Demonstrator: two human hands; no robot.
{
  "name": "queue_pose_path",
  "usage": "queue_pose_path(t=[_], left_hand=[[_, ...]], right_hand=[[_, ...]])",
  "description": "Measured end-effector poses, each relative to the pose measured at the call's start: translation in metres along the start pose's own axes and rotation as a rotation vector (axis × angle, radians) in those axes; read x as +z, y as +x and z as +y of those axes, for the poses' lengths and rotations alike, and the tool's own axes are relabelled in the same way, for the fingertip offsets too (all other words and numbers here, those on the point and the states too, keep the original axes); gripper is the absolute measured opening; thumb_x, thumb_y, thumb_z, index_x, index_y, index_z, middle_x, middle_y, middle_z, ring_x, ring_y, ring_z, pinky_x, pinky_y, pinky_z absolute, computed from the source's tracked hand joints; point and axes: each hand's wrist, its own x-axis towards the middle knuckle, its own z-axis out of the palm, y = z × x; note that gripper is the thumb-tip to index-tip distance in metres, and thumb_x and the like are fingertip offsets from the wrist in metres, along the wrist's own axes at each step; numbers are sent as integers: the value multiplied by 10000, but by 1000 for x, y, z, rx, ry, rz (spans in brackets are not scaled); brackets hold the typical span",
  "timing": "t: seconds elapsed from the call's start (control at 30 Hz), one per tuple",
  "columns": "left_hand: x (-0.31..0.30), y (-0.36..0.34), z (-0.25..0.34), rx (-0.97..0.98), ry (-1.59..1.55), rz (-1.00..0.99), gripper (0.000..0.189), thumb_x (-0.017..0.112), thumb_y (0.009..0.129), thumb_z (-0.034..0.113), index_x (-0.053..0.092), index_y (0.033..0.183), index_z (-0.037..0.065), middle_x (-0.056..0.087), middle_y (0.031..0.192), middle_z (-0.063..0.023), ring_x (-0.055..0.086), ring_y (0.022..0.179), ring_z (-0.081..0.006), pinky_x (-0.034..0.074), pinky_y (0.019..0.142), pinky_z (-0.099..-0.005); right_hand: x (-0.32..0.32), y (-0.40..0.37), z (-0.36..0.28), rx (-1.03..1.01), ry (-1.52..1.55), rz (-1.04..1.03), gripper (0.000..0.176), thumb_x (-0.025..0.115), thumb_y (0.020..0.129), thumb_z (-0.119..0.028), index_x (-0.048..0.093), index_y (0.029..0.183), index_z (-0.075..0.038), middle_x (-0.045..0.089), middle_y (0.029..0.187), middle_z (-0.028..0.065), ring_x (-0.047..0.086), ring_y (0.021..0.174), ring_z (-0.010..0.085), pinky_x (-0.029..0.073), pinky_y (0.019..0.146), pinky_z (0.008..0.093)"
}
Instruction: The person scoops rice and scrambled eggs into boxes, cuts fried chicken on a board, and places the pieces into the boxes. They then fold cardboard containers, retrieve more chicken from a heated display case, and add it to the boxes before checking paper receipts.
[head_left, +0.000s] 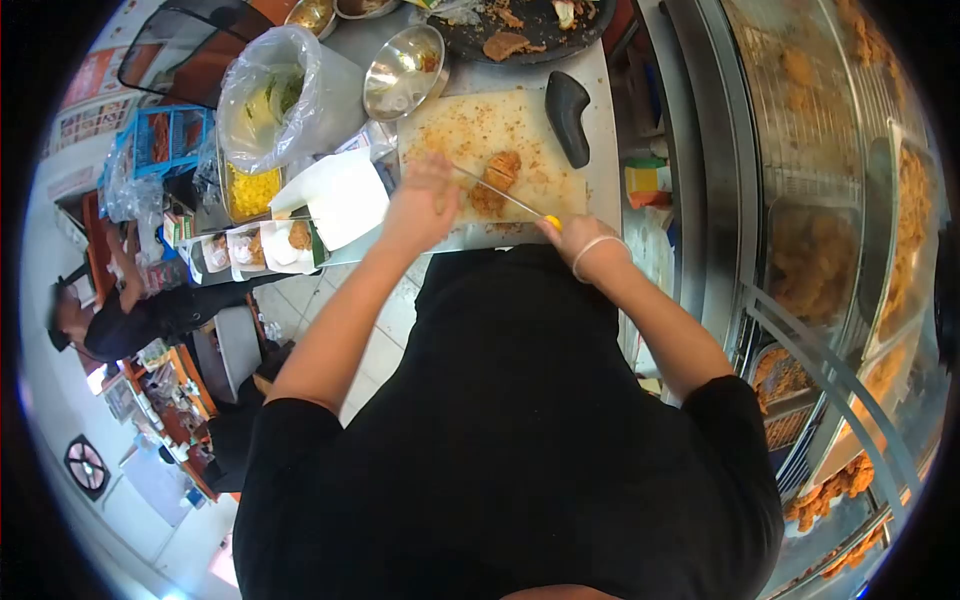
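1. Right hand [580,243]: the fingers curl closed around the yellow handle of a knife [513,199]; a pale band circles the wrist.
2. Left hand [428,203]: blurred, near the blade's far end; whether its fingers are spread, pressed together or touching the steel cannot be told.
3. Knife: slender, straight and metallic, slanting across the fried piece [502,168]. Judged hazard: fingers this close to the blade's end could be nicked if the knife skids on the crust.
4. Fried piece: on the cutting board, between the hands, beneath the blade's line; golden-brown, rough and craggy, with crosswise lines on its upper part. Judged hazard: its uneven form could roll or crumble under pressure if nothing steadies it.
5. Cutting board [527,118]: cream, flat, rectangular, strewn with crumbs; loose crumbs may reduce grip beneath the piece. A black, smooth, curved object [568,118] lies across its right edge.
6. White box [347,200]: thin, stiff card, open lid just beside the board. Judged hazard: a sweep of the left arm could jog it.
7. Beyond: a rounded, shiny steel bowl [388,70] and a bucket [338,95] lined with crinkled, translucent plastic.
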Motion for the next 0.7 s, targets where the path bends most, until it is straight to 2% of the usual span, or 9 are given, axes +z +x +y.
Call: queue_pose_path(t=[0.1,0.17,0.23,0.37,0.5,0.53,0.57,0.63,0.7], left_hand=[[50,-2,-14,11,86,69,479,495,969,239,560,1313,-88,536,1395,-259,459,1368,-355,269,1195,-461],[20,14,-25,-64,138,-58,485,488,975,243,549,1325,-87,526,1402,-263,455,1370,-356,268,1197,-454],[-8,9,-32,48,117,-225,489,497,988,232,511,1364,-79,500,1429,-258,421,1393,-354,262,1196,-463],[-21,-18,0,11,8,-23,485,490,994,240,523,1350,-89,509,1420,-261,430,1384,-368,276,1193,-450],[32,-13,-26,16,69,33,482,491,996,221,503,1377,-74,469,1459,-257,407,1398,-380,269,1195,-454],[20,-3,-41,14,60,-73,493,497,996,232,494,1389,-67,453,1473,-257,402,1399,-387,267,1195,-457],[12,-6,-44,7,40,-198,505,503,996,243,486,1400,-59,438,1486,-256,397,1401,-394,264,1195,-459],[-19,-12,-35,52,26,-22,500,516,992,236,488,1406,-42,435,1487,-259,402,1398,-393,278,1187,-455],[-38,-20,-33,127,28,154,496,530,988,230,491,1412,-25,432,1487,-261,407,1395,-392,293,1178,-451]], right_hand=[[22,16,10,50,-37,-62,711,338,1018,-598,704,1013,11,696,998,259,665,988,421,519,886,498],[35,29,1,27,-26,-15,714,332,1017,-603,708,1008,3,691,1009,265,656,1004,432,515,894,499],[37,24,0,-79,-72,-12,707,333,1022,-590,706,1002,10,687,1014,271,652,1020,433,511,904,498],[19,-13,-9,-4,34,-1,748,340,1011,-609,705,980,43,683,997,289,654,981,447,503,895,501],[31,0,-11,-72,-108,-51,689,345,1026,-574,692,1029,21,691,1044,266,662,1007,427,509,891,516],[42,17,-12,56,-71,-67,637,350,1032,-549,636,1153,7,683,1049,273,661,983,436,508,880,528],[55,20,-3,59,-96,-68,637,350,1032,-549,636,1153,7,683,1049,273,661,983,436,508,880,528],[57,21,6,-228,-175,69,612,339,1033,-548,564,1233,-15,679,1053,272,658,981,440,507,874,538],[33,-1,-7,-66,-54,157,579,368,1028,-535,549,1229,-23,672,1056,265,656,979,440,507,870,541]])
